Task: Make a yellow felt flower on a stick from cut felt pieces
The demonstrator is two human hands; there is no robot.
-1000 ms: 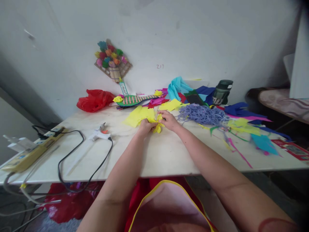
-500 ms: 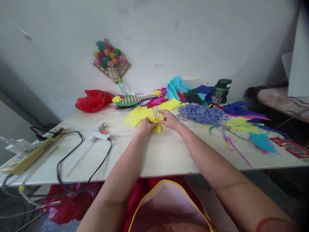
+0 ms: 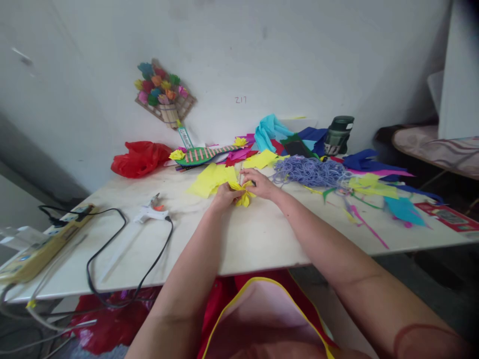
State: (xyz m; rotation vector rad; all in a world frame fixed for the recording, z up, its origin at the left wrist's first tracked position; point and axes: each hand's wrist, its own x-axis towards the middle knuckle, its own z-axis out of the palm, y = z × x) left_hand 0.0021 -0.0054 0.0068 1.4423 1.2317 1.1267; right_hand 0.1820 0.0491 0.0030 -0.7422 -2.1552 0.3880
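My left hand (image 3: pixel 223 195) and my right hand (image 3: pixel 259 182) meet over the middle of the table (image 3: pixel 254 234), both closed on a small yellow paper flower (image 3: pixel 243 195). A thin stick (image 3: pixel 240 172) rises from the flower between my fingers. Flat yellow paper sheets (image 3: pixel 209 179) lie just behind my left hand.
A glue gun (image 3: pixel 149 213) with a black cord (image 3: pixel 123 259) lies to the left, next to a yellow power strip (image 3: pixel 33 249). A red bag (image 3: pixel 138 157), a purple yarn pile (image 3: pixel 310 172), coloured paper scraps (image 3: pixel 374 187) and a dark green jar (image 3: pixel 339 134) sit at the back and right.
Both hands stay on the yellow flower with small finger shifts. The view has drifted slightly, moving everything a little left and up in frame.
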